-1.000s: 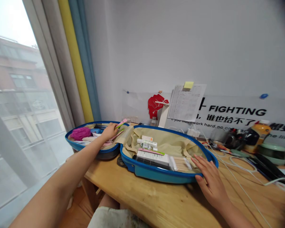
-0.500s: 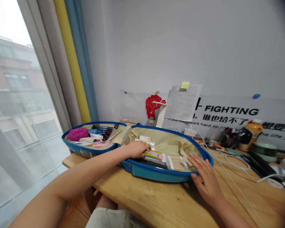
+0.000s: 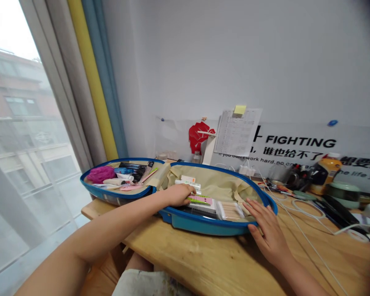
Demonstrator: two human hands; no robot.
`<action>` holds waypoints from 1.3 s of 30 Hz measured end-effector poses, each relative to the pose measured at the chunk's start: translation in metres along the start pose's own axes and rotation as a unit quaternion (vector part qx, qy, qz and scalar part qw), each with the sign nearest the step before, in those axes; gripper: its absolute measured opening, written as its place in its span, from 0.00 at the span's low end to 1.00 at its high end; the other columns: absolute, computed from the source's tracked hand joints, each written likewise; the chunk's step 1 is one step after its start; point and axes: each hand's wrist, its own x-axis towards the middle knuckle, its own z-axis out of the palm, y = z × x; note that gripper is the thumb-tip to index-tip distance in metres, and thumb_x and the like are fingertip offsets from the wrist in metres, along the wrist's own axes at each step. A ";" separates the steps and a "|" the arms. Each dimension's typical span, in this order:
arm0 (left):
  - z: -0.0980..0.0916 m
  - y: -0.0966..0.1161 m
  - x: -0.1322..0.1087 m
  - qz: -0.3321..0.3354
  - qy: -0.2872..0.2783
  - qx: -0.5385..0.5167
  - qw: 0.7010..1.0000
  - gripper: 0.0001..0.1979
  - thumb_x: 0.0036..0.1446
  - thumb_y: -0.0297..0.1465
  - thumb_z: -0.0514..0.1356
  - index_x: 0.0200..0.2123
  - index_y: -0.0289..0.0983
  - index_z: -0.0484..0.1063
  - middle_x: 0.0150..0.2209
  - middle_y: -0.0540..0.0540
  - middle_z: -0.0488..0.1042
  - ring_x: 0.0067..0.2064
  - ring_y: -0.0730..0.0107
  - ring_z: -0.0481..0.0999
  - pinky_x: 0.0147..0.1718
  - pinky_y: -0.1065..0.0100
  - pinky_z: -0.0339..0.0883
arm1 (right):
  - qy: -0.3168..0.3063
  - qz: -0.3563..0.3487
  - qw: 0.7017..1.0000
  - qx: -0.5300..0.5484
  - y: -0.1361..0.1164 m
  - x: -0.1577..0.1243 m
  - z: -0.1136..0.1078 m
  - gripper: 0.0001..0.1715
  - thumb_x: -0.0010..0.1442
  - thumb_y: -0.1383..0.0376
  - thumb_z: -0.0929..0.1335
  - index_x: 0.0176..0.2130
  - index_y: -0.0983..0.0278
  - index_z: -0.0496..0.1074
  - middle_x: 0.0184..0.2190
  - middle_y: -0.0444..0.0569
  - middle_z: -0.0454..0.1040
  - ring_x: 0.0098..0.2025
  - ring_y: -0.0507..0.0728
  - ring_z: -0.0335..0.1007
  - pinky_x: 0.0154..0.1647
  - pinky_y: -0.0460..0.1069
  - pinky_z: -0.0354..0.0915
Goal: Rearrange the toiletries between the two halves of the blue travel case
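Note:
A blue hard-shell suitcase lies opened flat on the wooden table, both halves lined in beige. My left hand reaches into the right half, its fingers curled down beside white tubes and a pink and green packet; what its fingertips hold is hidden. A clear pack of cotton swabs lies to the right of that packet. My right hand rests on the suitcase's right rim with fingers spread, holding nothing.
In the left half sit a purple mesh bath puff, tubes and black items. White cables cross the table at right, near an orange-labelled bottle and a green jar. Curtains hang at left.
Both hands stay in nearly the same places. The view has shifted very slightly; nothing in the suitcase has visibly moved.

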 end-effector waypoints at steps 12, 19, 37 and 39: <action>0.004 -0.003 0.002 -0.002 -0.014 0.000 1.000 0.12 0.53 0.30 0.60 0.42 0.39 0.69 0.43 0.44 0.72 0.44 0.63 0.73 0.42 0.67 0.66 | -0.014 0.007 1.000 0.004 0.002 -0.002 0.001 0.27 0.63 0.55 0.55 0.59 0.58 0.61 0.57 0.52 0.66 0.59 0.62 0.61 0.59 0.63 0.55; 0.006 -0.005 0.004 -0.009 0.008 0.008 1.000 0.27 0.51 0.33 0.63 0.54 0.37 0.64 0.56 0.38 0.65 0.59 0.53 0.63 0.56 0.58 0.58 | -0.004 -0.001 1.000 0.002 0.003 -0.002 0.003 0.27 0.63 0.55 0.56 0.59 0.58 0.59 0.57 0.52 0.66 0.59 0.62 0.61 0.58 0.63 0.55; 0.007 -0.004 0.006 -0.011 -0.050 -0.011 0.999 0.25 0.57 0.33 0.54 0.59 0.38 0.62 0.57 0.40 0.68 0.55 0.56 0.69 0.53 0.60 0.63 | -0.009 -0.001 1.000 -0.002 0.002 -0.001 0.002 0.27 0.63 0.56 0.56 0.59 0.58 0.60 0.57 0.52 0.67 0.59 0.62 0.62 0.59 0.63 0.55; 0.007 -0.004 0.006 -0.012 -0.049 -0.014 0.999 0.25 0.57 0.32 0.54 0.58 0.37 0.62 0.57 0.39 0.68 0.55 0.56 0.69 0.52 0.59 0.63 | -0.005 -0.005 1.000 -0.005 0.002 -0.001 0.001 0.27 0.63 0.56 0.56 0.59 0.58 0.59 0.56 0.53 0.67 0.58 0.62 0.62 0.58 0.63 0.55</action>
